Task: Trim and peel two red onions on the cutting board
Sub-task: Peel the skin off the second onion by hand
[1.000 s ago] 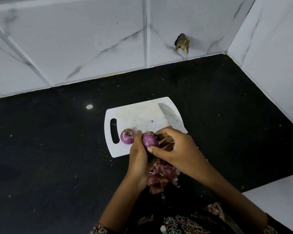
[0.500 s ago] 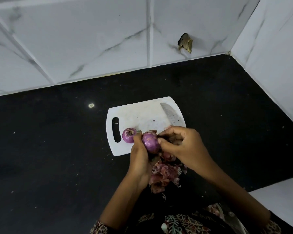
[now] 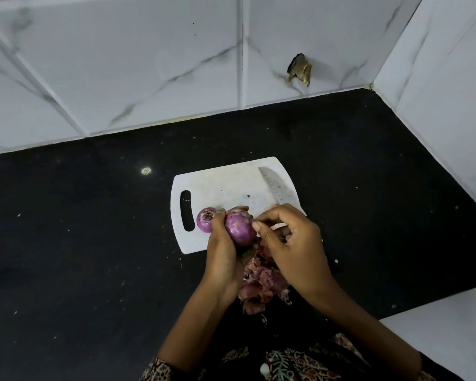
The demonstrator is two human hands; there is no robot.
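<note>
A white plastic cutting board (image 3: 226, 185) lay on the black stone counter (image 3: 66, 243), a steel knife blade (image 3: 276, 188) across its right side. The left hand (image 3: 221, 251) gripped a glossy peeled red onion (image 3: 239, 226) above the board's near edge while the right hand (image 3: 294, 243) pinched at its top; a second trimmed red onion (image 3: 205, 220) sat on the board just beside them.

Both forearms are reaching up from the bottom of the frame. The left hand (image 3: 222, 244) is cupping an onion (image 3: 240, 227); the right hand (image 3: 294, 243) is pinching at its top with curled fingers.

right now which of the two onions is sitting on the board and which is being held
The onion on the cutting board is the left onion, beside the handle slot. The other onion is gripped in the left hand, while the right hand picks at it.
</note>
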